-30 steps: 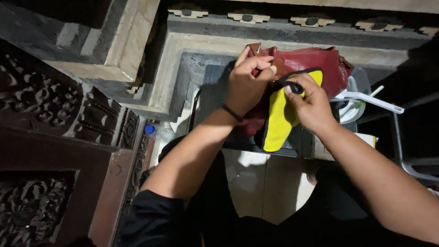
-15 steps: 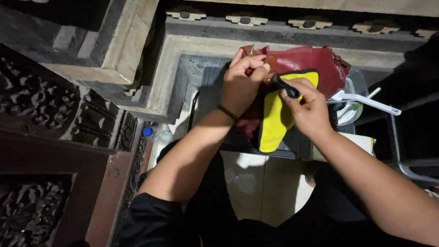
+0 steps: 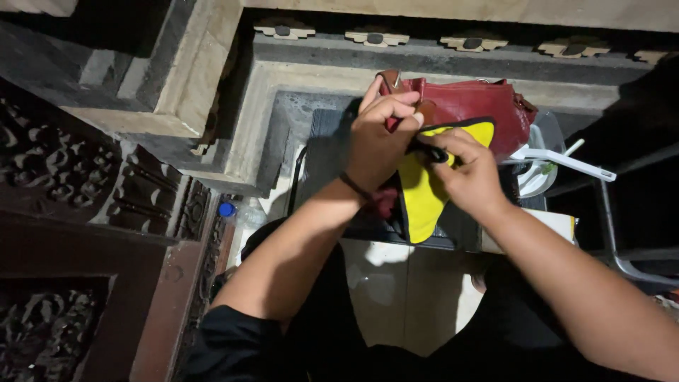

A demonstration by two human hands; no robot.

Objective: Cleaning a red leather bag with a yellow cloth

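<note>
Hands: left (image 3: 378,138) & right (image 3: 470,170) both clamped on yellow pouch (image 3: 424,194) w/ red bag (image 3: 470,106) behind

Pale stone steps (image 3: 212,78) with moulded edges fill the upper left, dimly lit. Dark carved wooden panelling (image 3: 64,177) stands to the left, over a pale tiled floor (image 3: 403,297). A metal frame (image 3: 622,240) sits at the right.

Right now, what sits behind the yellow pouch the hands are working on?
A dark red leather bag lies right behind the yellow pouch. The left hand and right hand cover where they meet, and the bag's inside is hidden.
</note>
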